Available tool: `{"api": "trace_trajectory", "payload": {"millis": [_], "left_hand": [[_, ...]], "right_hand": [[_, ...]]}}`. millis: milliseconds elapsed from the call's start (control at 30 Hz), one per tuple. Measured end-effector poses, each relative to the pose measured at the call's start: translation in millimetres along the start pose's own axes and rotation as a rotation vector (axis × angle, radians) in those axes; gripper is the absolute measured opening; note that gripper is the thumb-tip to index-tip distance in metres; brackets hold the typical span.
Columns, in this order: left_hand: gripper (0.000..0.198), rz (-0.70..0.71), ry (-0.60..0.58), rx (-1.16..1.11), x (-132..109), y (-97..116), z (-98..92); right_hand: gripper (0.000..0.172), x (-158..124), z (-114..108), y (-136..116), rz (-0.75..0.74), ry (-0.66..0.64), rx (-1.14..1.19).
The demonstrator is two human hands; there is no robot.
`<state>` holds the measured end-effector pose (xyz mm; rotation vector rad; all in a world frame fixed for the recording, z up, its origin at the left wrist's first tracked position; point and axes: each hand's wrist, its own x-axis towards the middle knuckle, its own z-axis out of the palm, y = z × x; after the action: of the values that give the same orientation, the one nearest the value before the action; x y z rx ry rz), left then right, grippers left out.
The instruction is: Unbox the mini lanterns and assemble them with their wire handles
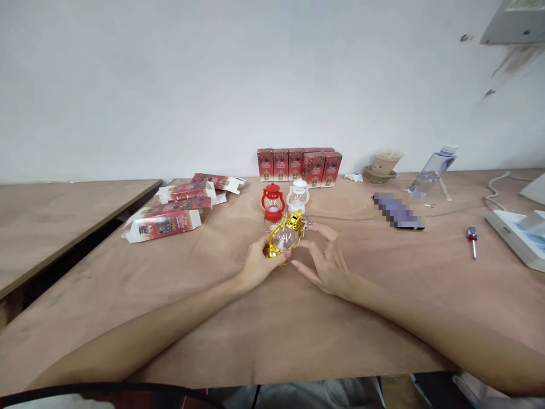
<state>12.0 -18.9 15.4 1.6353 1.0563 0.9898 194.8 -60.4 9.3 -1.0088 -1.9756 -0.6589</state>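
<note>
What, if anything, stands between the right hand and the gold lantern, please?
Nothing visible: the right hand is open beside the gold lantern, held in the left hand; the red lantern and white lantern stand farther back.

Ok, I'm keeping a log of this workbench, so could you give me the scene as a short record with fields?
Held: shiny gold, clear-globed lantern, tilted, in the left hand
Other hand: right hand beside that lantern, fingers apart; contact unclear
Just behind: red, clear-globed lantern and white, clear-globed lantern, both upright
Back row: upright red printed cardboard boxes
Picture left: open red-and-white cardboard boxes lying down
Picture right: clear bottle with white cap; small screwdriver with reddish handle
Surface: brown wooden table
</note>
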Motion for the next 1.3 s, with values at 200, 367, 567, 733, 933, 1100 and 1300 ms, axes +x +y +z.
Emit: {"api": "trace_trajectory", "payload": {"millis": [200, 367, 567, 733, 933, 1100, 1300], "left_hand": [[0.032, 0.109, 0.067, 0.13, -2.9, -2.7, 1.5], [0.036, 0.215, 0.046, 0.172, -8.5, 2.3, 1.0], [0.037, 0.177, 0.03, 0.204, -9.0, 2.8, 0.9], [0.042, 0.216, -0.043, 0.219, -12.0, 5.8, -0.5], [0.041, 0.282, -0.181, 0.124, -16.4, 7.2, 1.3], [0.043, 0.278, -0.19, 0.113, -19.2, 6.4, 4.0], [0.042, 0.183, -0.187, -0.001, -19.6, 9.8, 7.5]], "right_hand": [[0.018, -0.2, 1.1, -0.5, 0.113, -0.08, 0.096], [0.009, -6.8, 3.2, 13.0, 0.111, 0.093, 0.25], [0.021, -5.8, 10.2, 52.1, 0.467, 0.25, 0.412], [0.034, 0.0, 13.9, 74.4, 0.703, -0.073, 0.549], [0.037, 0.4, 15.3, 66.0, 0.55, -0.345, 0.641], [0.037, 3.8, 10.9, 55.4, 0.462, -0.337, 0.637], [0.033, -2.6, 14.3, 62.7, 0.48, -0.219, 0.528]]}}
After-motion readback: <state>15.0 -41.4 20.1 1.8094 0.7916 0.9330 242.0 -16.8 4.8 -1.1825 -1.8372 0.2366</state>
